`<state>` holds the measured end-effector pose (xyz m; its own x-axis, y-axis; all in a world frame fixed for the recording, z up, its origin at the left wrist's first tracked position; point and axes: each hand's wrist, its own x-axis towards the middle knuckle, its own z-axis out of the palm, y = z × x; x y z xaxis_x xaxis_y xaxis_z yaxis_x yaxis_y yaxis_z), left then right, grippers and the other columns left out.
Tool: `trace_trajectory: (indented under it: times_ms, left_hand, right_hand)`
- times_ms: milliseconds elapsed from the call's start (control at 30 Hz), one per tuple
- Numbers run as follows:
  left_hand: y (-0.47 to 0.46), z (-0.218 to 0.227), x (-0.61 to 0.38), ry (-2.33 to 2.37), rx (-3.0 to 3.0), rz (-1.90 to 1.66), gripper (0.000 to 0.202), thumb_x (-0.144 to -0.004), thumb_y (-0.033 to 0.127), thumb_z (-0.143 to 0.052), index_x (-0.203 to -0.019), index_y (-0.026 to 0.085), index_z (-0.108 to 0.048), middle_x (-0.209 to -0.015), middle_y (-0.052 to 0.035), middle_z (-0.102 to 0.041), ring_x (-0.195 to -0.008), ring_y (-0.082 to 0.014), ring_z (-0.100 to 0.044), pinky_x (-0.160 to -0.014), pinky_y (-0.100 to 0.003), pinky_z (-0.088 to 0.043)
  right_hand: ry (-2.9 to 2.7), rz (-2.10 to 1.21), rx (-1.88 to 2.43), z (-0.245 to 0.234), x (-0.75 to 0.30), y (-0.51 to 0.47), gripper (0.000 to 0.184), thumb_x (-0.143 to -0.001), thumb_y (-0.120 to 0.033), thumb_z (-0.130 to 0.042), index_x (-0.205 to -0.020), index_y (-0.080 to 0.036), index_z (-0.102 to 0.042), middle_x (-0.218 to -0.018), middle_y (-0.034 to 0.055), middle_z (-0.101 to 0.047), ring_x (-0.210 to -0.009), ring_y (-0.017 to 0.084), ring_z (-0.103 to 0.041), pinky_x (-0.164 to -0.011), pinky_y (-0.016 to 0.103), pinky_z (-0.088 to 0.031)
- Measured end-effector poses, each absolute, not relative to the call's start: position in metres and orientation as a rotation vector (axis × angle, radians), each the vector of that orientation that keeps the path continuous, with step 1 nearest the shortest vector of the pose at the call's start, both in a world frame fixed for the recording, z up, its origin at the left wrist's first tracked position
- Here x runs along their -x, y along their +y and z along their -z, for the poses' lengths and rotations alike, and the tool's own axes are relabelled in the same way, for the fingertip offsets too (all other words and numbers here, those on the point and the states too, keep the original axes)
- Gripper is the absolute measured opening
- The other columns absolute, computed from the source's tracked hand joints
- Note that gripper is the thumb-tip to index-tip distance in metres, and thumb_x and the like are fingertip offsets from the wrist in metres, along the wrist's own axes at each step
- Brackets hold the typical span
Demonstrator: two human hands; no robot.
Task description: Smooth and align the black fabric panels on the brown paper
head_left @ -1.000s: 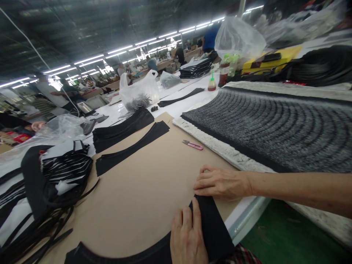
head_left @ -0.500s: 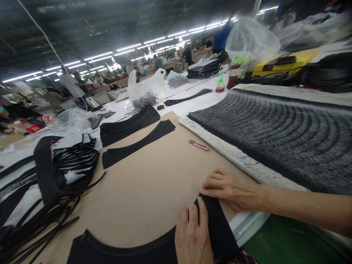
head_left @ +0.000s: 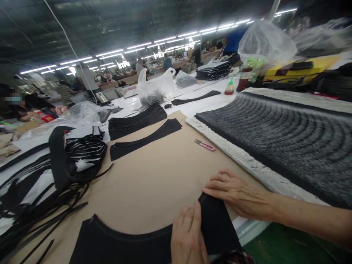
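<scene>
A black curved fabric piece (head_left: pixel 132 247) lies along the near side of the brown board, a narrow strip running along its inner edge. My left hand (head_left: pixel 188 234) is on top of it, fingers drawn together with the tips at the curved edge. At the piece's right upper corner, my right hand (head_left: pixel 233 190) pinches the edge with bent fingers; its thumb is hidden. Pink-handled thread snips (head_left: pixel 205 145) lie on the board beyond my right hand. Farther back rest a similar black piece (head_left: pixel 145 139) and a thicker stack of black pieces (head_left: pixel 137 123).
Brown board (head_left: pixel 148 183) covers the work surface. To the right is a padded panel with grey-black patterned fabric (head_left: pixel 269 135). Black straps (head_left: pixel 63 205) and striped bundles (head_left: pixel 86 150) crowd the left. Behind stand a white plastic bag (head_left: pixel 155 86) and a small green-tipped bottle (head_left: pixel 229 88). Other people are farther off.
The fingers of my left hand have come together and the hand has shifted slightly left along the edge. My right hand stays at the corner. The camera view has turned slightly left.
</scene>
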<state>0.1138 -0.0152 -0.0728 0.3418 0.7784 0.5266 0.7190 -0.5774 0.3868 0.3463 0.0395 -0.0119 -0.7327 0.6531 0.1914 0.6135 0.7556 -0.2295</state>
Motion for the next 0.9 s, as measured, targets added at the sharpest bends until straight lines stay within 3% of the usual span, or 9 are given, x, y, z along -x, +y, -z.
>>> trace_trajectory:
  times_ms: [200, 400, 633, 767, 900]
  left_hand:
    - [-0.009, 0.053, -0.093, 1.399, -1.807, -1.039, 0.043, -0.083, 0.009, -0.048, -0.123, 0.024, -0.057, -0.100, -0.0034, -0.066, -0.094, -0.0169, -0.064, -0.088, -0.034, -0.054]
    - [-0.012, 0.041, -0.086, 1.455, -2.119, -1.041, 0.029, -0.089, 0.009, -0.044, -0.103, 0.024, -0.064, -0.093, -0.0041, -0.062, -0.090, -0.0189, -0.058, -0.080, -0.033, -0.051]
    - [-0.028, 0.056, -0.084, 1.384, -2.731, -0.837, 0.043, -0.084, 0.003, -0.037, -0.122, 0.009, -0.056, -0.090, -0.0099, -0.061, -0.080, -0.0205, -0.054, -0.074, -0.034, -0.047]
    - [-0.025, 0.055, -0.085, 1.363, -2.742, -0.821, 0.042, -0.084, 0.006, -0.038, -0.121, 0.011, -0.056, -0.089, -0.0096, -0.060, -0.079, -0.0206, -0.054, -0.073, -0.035, -0.047]
    - [-0.029, 0.049, -0.092, 1.471, -2.772, -0.648, 0.043, -0.087, 0.010, -0.043, -0.127, 0.017, -0.054, -0.090, -0.0096, -0.061, -0.083, -0.0224, -0.057, -0.074, -0.038, -0.050]
  right_hand:
    - [-2.624, -0.067, 0.998, 0.008, -0.331, 0.030, 0.053, -0.085, -0.006, -0.040, -0.137, -0.017, -0.045, -0.122, 0.0112, -0.058, -0.114, 0.023, -0.047, -0.099, 0.044, -0.030]
    - [-2.661, -0.194, 0.989, 0.006, -0.315, 0.014, 0.041, -0.090, -0.012, -0.043, -0.130, -0.018, -0.052, -0.106, 0.0096, -0.061, -0.097, 0.022, -0.051, -0.090, 0.041, -0.034]
    - [-2.623, -0.408, 1.053, 0.009, -0.311, 0.010, 0.037, -0.095, -0.016, -0.041, -0.129, -0.022, -0.053, -0.109, 0.0074, -0.062, -0.097, 0.021, -0.052, -0.091, 0.040, -0.036]
    - [-2.564, -0.398, 1.136, 0.005, -0.318, 0.011, 0.037, -0.096, -0.016, -0.039, -0.130, -0.022, -0.052, -0.108, 0.0080, -0.062, -0.096, 0.020, -0.054, -0.089, 0.038, -0.039]
    - [-2.651, -0.150, 0.962, 0.012, -0.319, 0.006, 0.037, -0.092, -0.014, -0.043, -0.125, -0.022, -0.056, -0.107, 0.0071, -0.065, -0.096, 0.020, -0.055, -0.091, 0.042, -0.040]
